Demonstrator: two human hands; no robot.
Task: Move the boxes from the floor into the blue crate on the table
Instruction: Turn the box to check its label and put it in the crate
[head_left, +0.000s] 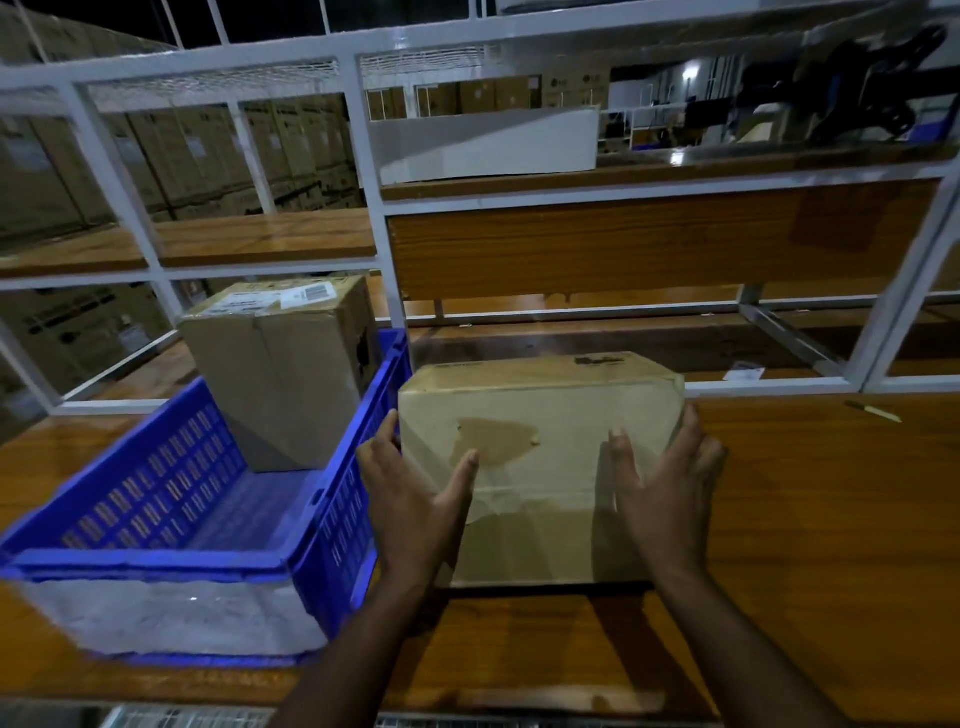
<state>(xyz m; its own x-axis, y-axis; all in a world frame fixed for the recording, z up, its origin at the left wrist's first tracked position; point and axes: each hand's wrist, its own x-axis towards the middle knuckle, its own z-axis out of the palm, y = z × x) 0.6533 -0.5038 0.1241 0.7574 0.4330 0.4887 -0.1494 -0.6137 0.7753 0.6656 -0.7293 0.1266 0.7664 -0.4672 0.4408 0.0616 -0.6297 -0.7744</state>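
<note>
A pale cardboard box (540, 410) with a torn patch on its near face is at the wooden table (821, 519), just right of the blue crate (156, 564). My left hand (415, 499) presses its left side, thumb laid on the near face. My right hand (670, 483) presses the right side the same way. The fingers of both hands look straight. Whether the box rests on the table or hovers just over it, I cannot tell. A taller brown box (280, 374) with a label on top stands upright in the crate's far end.
The near half of the crate holds nothing. White metal shelving (374, 208) with wooden shelves rises behind the table. A small pale strip (872, 411) lies on the table at far right. Stacked cartons fill the dark background at left.
</note>
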